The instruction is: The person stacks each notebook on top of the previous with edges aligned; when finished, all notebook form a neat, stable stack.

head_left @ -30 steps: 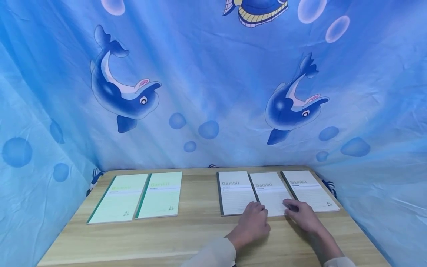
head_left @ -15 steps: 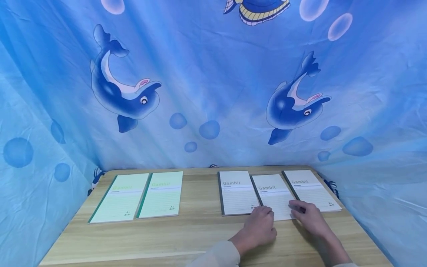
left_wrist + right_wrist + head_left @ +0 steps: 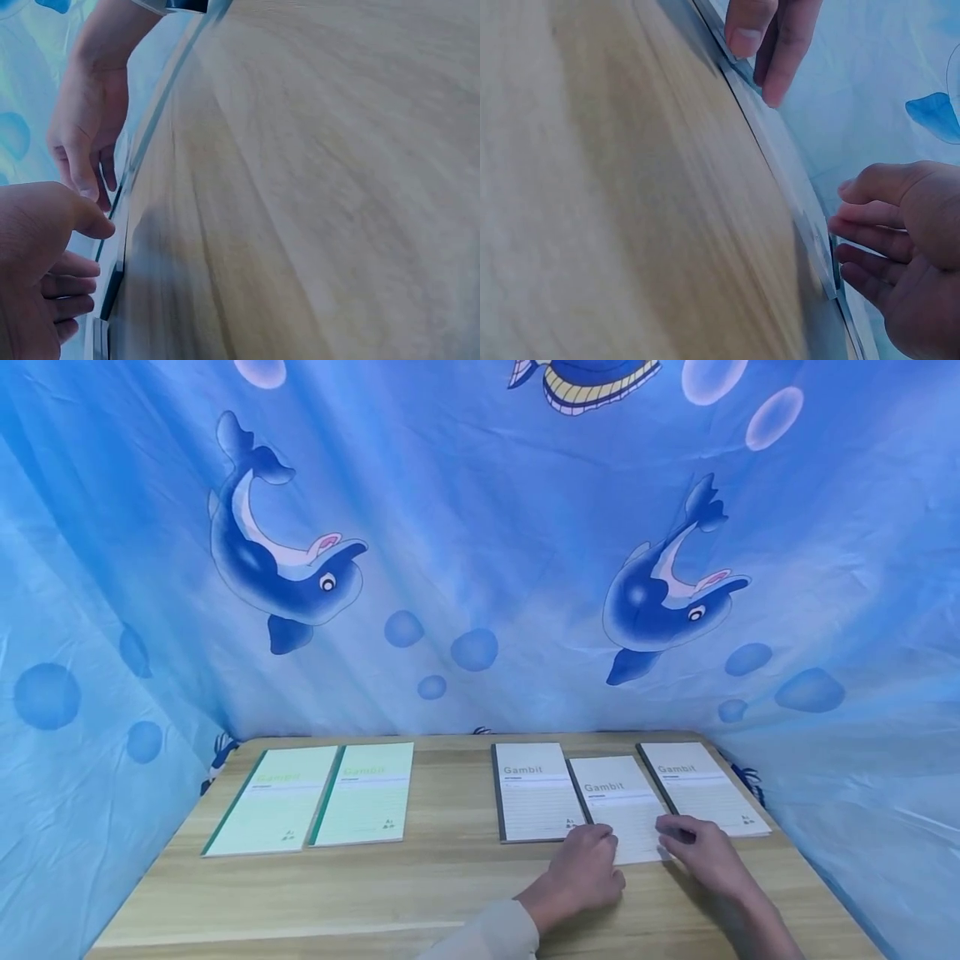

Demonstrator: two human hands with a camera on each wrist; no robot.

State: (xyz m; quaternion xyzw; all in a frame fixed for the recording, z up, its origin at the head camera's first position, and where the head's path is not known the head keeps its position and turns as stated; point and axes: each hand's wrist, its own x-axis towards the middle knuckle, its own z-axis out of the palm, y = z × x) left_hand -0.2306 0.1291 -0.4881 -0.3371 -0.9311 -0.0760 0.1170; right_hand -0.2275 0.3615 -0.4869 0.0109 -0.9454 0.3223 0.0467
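Observation:
A white notebook (image 3: 611,785) marked "Gambit" lies on the wooden table (image 3: 337,902), in the middle of a row of three. My left hand (image 3: 583,870) holds it at the lower left corner, thumb near the front edge. At the opposite long edge, my right hand (image 3: 705,853) has its thumb and fingers against the notebook's side. In the right wrist view the right hand (image 3: 922,240) reaches along that edge with a gap between thumb and fingers. The left wrist view has the left hand (image 3: 37,262) beside the dark spine.
A white notebook (image 3: 528,789) lies close on the left, and another white notebook (image 3: 705,785) on the right. Farther left, two pale green notebooks, an outer one (image 3: 273,802) and an inner one (image 3: 367,793), lie side by side. A blue dolphin-print curtain (image 3: 465,527) surrounds the table.
The middle white notebook has slid toward me and slightly right, so it sits lower than its neighbours. Both hands have moved along with it.

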